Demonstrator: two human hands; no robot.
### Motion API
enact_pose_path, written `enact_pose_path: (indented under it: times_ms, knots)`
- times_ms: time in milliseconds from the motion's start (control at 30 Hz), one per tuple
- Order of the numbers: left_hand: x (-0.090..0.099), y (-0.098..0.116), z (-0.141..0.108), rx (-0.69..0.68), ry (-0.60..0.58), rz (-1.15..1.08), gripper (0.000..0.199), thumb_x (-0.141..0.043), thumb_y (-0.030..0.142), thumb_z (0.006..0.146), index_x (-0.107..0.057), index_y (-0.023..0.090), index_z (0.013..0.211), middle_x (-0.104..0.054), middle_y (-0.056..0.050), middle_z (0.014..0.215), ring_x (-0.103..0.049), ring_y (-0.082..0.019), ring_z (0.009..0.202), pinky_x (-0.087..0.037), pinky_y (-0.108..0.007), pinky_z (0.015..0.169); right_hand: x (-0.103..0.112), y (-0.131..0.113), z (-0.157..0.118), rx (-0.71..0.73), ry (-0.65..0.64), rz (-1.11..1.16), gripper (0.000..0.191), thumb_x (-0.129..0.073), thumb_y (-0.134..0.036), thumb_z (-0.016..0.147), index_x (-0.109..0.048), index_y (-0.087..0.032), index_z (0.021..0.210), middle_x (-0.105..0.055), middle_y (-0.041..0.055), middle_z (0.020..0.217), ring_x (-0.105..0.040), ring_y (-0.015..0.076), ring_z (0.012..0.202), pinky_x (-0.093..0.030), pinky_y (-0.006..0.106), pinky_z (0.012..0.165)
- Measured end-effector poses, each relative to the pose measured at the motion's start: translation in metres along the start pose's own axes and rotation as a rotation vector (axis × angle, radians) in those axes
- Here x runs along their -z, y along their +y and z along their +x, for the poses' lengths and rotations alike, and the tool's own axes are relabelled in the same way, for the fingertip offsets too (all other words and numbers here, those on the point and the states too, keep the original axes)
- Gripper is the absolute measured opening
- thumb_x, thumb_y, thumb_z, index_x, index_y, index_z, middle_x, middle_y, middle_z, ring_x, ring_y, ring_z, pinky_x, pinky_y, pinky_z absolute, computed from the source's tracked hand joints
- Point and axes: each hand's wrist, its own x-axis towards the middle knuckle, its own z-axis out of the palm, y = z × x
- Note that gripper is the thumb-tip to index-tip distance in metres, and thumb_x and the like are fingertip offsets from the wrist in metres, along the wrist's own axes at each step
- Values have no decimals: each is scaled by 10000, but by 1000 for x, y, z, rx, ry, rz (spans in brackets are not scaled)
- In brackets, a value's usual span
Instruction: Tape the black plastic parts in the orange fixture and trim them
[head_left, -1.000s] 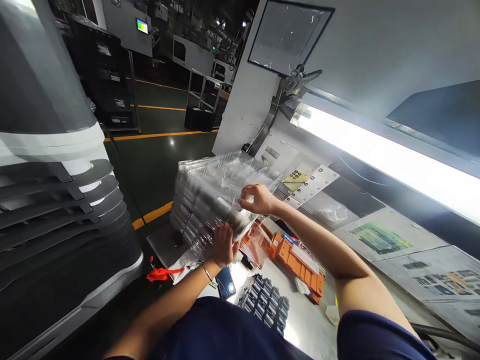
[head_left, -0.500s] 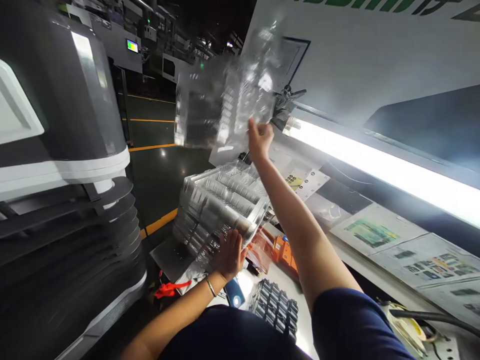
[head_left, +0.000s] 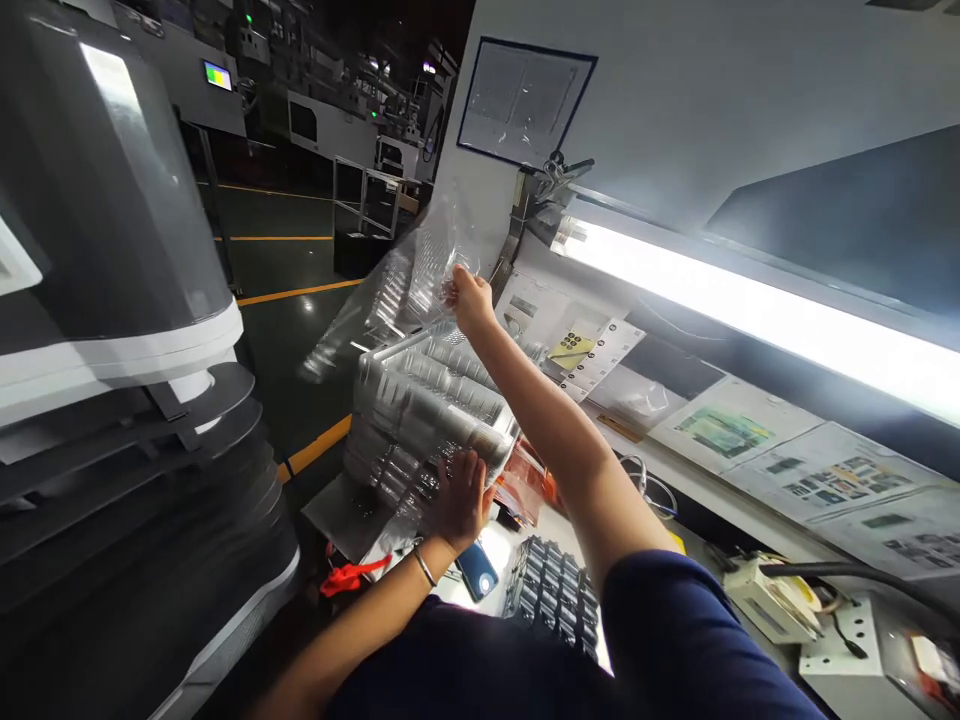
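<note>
Right hand [head_left: 471, 298]: fingers pinched together on the edge of a clear plastic tray [head_left: 436, 262], which is held tilted above the tray stack [head_left: 431, 420] and covers part of its far side. Left hand [head_left: 461, 498]: laid flat against the stack's near side, fingers extended, not wrapped round anything; bracelet [head_left: 425, 566] on the wrist.

Near the left hand: phone [head_left: 478, 571] on the table [head_left: 501, 542]; to the phone's right, a tray of black parts [head_left: 556, 597], its lower edge partly hidden by the person's body. Orange bag [head_left: 523, 482] just right of the stack, partly behind the right arm. Red object [head_left: 351, 576] left of the left wrist.

Further out: large grey machine [head_left: 112, 215] at left, lit tube lamp [head_left: 750, 300] over the right side, printed sheets [head_left: 724, 432] below it.
</note>
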Motion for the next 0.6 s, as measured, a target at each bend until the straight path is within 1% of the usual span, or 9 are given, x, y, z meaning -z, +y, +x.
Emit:
enact_pose_path:
  times_ms: [33,100,167,233,300,367,433,500,600]
  knots:
    - [2,0,1,-3,-7,-17,846,-540,240,922,5,198,1568,-407,-245,1472,-233,-336,1408,-106,-645,1205,6,-8,-3,56,1,11,353,-533,-546,885,-448,-222,773,-508,-40,654,-547,103,619,-473,257,610]
    - [9,0,3,-9,-34,-58,873,-545,215,917,38,215,1567,-467,-245,1435,-256,-339,1406,-129,-678,1189,24,-33,-11,257,41,-33,378,-450,-568,927,-483,-210,813,-541,-16,735,-597,113,721,-508,286,699]
    - [22,3,7,7,-53,-119,853,-526,198,921,28,248,1568,-462,-228,1450,-265,-328,1417,-178,-693,1172,49,-62,-28,477,20,-185,403,-400,-575,951,-521,-200,867,-563,0,810,-618,130,827,-519,332,784]
    - [43,7,13,61,-23,-192,802,-495,201,926,-21,263,1569,-374,-201,1523,-238,-306,1447,-236,-673,1164,77,-84,-54,616,-100,-402,402,-402,-572,957,-547,-200,902,-581,11,851,-615,148,872,-517,374,829]
    - [68,9,26,102,68,-265,746,-467,204,925,-87,254,1565,-266,-163,1591,-211,-291,1475,-238,-643,1175,103,-92,-88,686,-345,-606,360,-426,-531,962,-561,-205,889,-596,24,855,-609,159,860,-514,386,837]
    - [94,8,46,76,198,-322,697,-448,200,914,-161,249,1547,-226,-126,1613,-217,-287,1483,-194,-638,1188,123,-83,-123,712,-642,-763,298,-434,-446,969,-568,-209,847,-602,34,820,-595,160,815,-510,371,819]
    - [114,3,73,9,320,-326,641,-443,201,905,-246,256,1513,-279,-109,1586,-245,-287,1472,-179,-642,1182,135,-62,-153,707,-851,-888,269,-428,-369,965,-572,-206,806,-598,37,763,-571,160,755,-502,351,785]
    - [120,-4,104,-49,328,-272,551,-435,204,911,-347,249,1453,-395,-116,1514,-279,-286,1455,-167,-641,1175,138,-37,-173,686,-889,-992,273,-447,-373,955,-588,-191,810,-597,39,727,-552,167,723,-490,348,770]
    - [104,-16,143,-38,125,-185,367,-422,235,936,-527,202,1286,-581,-145,1331,-380,-303,1396,-73,-657,1165,139,-6,-179,652,-775,-1082,333,-519,-473,925,-627,-158,940,-637,58,786,-574,197,809,-475,378,844]
